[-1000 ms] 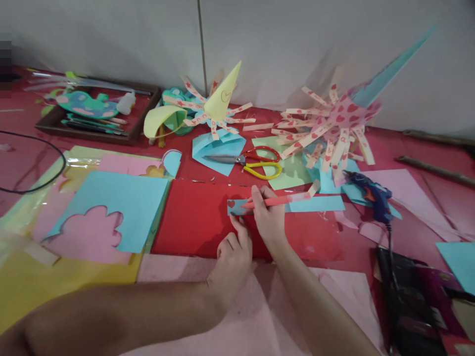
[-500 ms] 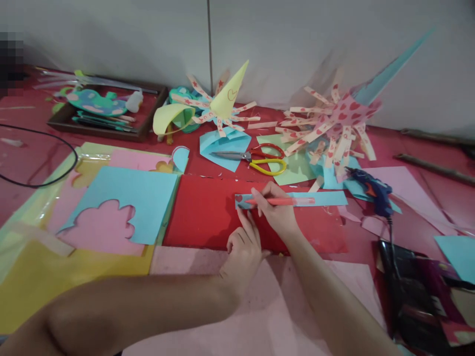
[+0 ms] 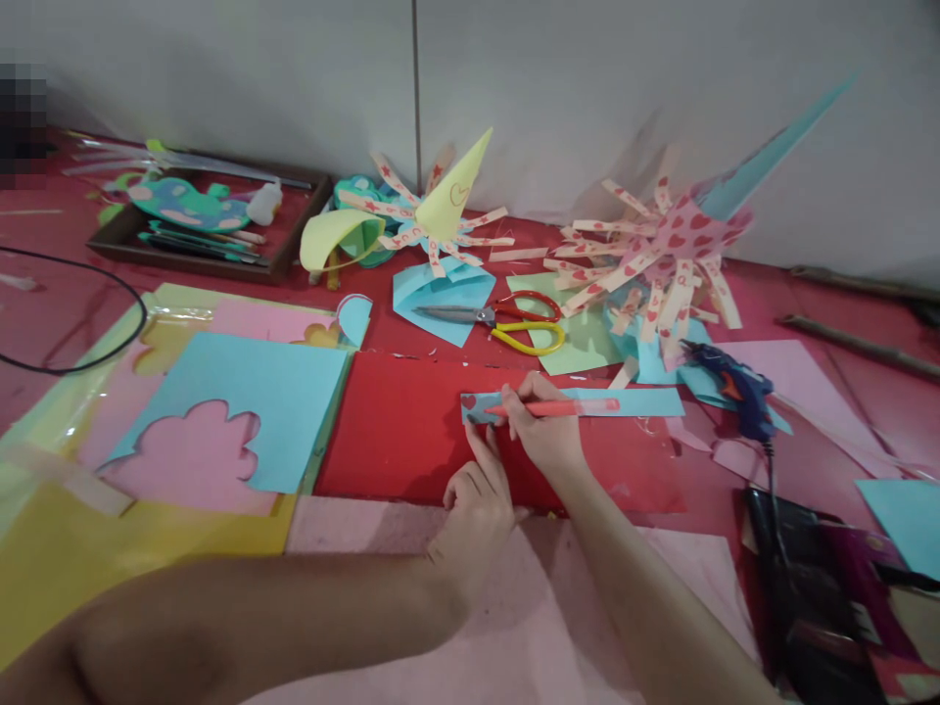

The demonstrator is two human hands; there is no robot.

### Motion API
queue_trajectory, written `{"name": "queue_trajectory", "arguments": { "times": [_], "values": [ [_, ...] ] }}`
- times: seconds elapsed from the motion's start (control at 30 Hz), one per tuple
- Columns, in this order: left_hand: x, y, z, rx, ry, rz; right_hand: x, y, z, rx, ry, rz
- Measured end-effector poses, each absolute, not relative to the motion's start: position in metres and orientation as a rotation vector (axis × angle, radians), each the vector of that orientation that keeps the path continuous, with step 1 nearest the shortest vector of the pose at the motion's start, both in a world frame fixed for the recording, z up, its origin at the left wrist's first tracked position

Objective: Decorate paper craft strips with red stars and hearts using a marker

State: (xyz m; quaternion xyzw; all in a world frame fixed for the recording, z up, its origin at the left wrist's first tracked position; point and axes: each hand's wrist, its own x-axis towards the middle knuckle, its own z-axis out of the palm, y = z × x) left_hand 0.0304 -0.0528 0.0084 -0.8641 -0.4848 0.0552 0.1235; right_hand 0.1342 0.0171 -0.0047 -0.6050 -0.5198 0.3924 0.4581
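- From the head view, I see the right hand (image 3: 541,426) gripping a red pen (image 3: 580,406), its tip at the blue strip (image 3: 638,402), just beside a red heart (image 3: 468,401) near the left end.
- The left hand (image 3: 477,499) grips nothing; outstretched fingertips touch the strip's lower edge.
- The strip lies across the red board (image 3: 397,421).
- Drawing on the strip seems the step in hand; the next move probably calls for steady paper and a controlled stroke.

The right hand (image 3: 543,431) hides part of the blue strip (image 3: 638,402); marks near the tip of the pen (image 3: 562,407) are too blurred to read. The edge crops the black cable (image 3: 145,311) at nine o'clock.
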Motion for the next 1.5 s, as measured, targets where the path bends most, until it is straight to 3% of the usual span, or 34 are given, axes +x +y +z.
{"name": "queue_trajectory", "arguments": {
  "times": [1.07,1.5],
  "values": [
    [0.0320,-0.0518,0.0126,-2.410,-1.242,0.362,0.1340,0.0173,-0.0041,-1.498,-1.346,0.972],
    [0.0309,-0.0525,0.0088,-2.317,-1.170,0.385,0.1315,0.0195,0.0012,-1.364,-1.106,1.108]
  ]
}}
